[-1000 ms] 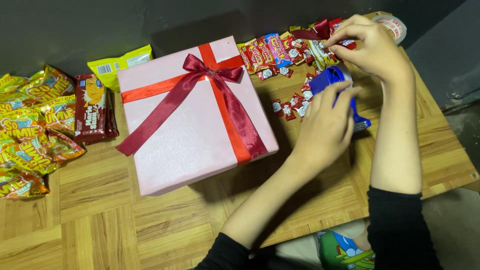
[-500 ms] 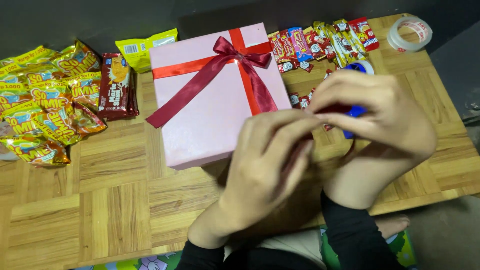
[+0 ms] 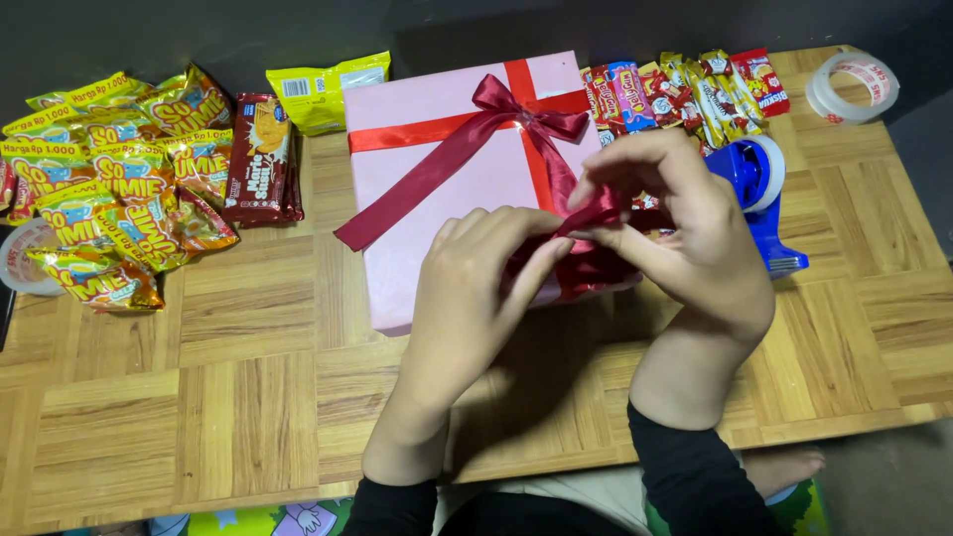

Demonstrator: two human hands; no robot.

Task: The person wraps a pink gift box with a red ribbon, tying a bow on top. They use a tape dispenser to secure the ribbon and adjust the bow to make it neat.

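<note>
Glossy red ribbon (image 3: 596,253) pinched by both hands, left hand (image 3: 476,288), right hand (image 3: 685,228), over square pink box (image 3: 437,189)

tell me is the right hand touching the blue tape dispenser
Apart. The head view shows the right hand pinching the red ribbon, with a gap to the blue tape dispenser.

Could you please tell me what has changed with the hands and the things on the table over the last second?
Both hands came away from the blue tape dispenser and the snack packets behind it. The left hand and right hand now meet in front of the pink gift box, pinching a dark red ribbon piece between them. The box with its bow, the snack packets and the loose tape roll lie as before.
</note>
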